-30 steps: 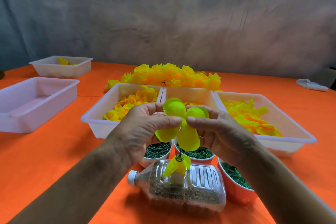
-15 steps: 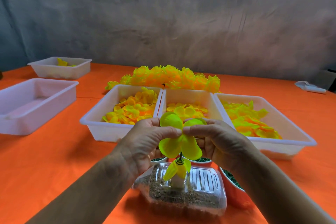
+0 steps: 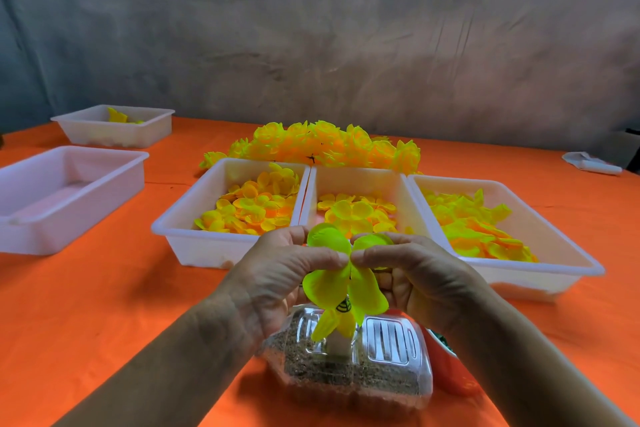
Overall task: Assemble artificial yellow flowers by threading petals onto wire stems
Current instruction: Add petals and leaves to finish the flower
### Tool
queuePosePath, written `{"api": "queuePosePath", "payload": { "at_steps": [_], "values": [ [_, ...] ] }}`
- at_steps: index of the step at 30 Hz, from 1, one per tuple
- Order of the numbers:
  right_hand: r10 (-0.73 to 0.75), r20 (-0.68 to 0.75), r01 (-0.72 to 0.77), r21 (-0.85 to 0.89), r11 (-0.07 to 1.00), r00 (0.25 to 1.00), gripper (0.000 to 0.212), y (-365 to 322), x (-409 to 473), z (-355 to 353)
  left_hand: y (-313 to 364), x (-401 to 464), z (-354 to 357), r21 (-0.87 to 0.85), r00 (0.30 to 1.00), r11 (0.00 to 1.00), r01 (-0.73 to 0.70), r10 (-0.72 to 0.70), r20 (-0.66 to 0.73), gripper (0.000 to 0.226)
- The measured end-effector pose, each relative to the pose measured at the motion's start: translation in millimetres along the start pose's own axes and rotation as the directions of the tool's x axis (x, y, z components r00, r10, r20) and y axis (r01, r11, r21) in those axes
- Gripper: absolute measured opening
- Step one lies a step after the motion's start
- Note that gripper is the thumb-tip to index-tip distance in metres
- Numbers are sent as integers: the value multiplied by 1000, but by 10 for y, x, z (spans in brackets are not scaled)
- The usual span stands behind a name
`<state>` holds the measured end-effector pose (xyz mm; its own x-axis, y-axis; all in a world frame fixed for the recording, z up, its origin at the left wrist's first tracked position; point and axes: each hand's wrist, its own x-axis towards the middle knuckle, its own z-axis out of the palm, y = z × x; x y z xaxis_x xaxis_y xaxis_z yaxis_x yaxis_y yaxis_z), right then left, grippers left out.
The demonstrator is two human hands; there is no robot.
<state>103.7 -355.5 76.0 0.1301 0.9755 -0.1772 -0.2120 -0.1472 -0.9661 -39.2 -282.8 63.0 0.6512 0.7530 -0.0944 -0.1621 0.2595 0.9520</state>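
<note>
Mid-threading, by the look of it: four-lobed yellow petal piece (image 3: 343, 274) pinched at its centre from both sides, left hand (image 3: 277, 282) coming in from 9 o'clock, right hand (image 3: 415, 279) from 3 o'clock, thumb tips almost meeting over the middle. Both grips clamped on the petal, thumbs on top, other fingers curled behind. Held in the air directly above the sand-filled clear bottle (image 3: 349, 364) lying on its side at 6 o'clock. Smaller yellow petal cluster (image 3: 332, 322) already seated just below, with a dark wire coil at its top; wire stem itself too thin to trace, tip hidden between the thumbs. Likely next: keep centre hole aligned on the wire, push straight down until the piece meets the seated cluster, then release. Calls for a light pinch and a steady vertical line; thin petal will probably crease or skew if squeezed hard. Petal supply in three white trays at 12 o'clock: left tray (image 3: 180, 229), middle tray (image 3: 356, 173), right tray (image 3: 561, 253). Pile of finished flowers (image 3: 329, 146) behind those. Orange cloth (image 3: 104, 305) underneath.
</note>
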Motion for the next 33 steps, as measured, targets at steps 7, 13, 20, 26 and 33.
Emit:
{"api": "queuePosePath", "payload": {
  "at_steps": [7,13,20,26,33],
  "values": [
    [9,10,-9,19,1000,1000,38,-7,5,6,6,16,-16,-19,999,1000,-5,5,34,52],
    [65,29,-66,62,996,997,47,28,13,-7,-23,45,-20,-48,998,998,29,-26,65,48],
    [34,8,-34,32,999,999,40,39,34,-15,-49,65,-42,3,996,998,-69,69,53,46],
    [18,-25,-18,-13,1000,1000,44,79,16,-34,-120,48,-53,50,997,996,-76,76,3,29],
    [73,-53,-75,-33,997,996,15,77,47,-69,-70,58,-53,45,999,998,37,-36,-20,39]
  ]
}}
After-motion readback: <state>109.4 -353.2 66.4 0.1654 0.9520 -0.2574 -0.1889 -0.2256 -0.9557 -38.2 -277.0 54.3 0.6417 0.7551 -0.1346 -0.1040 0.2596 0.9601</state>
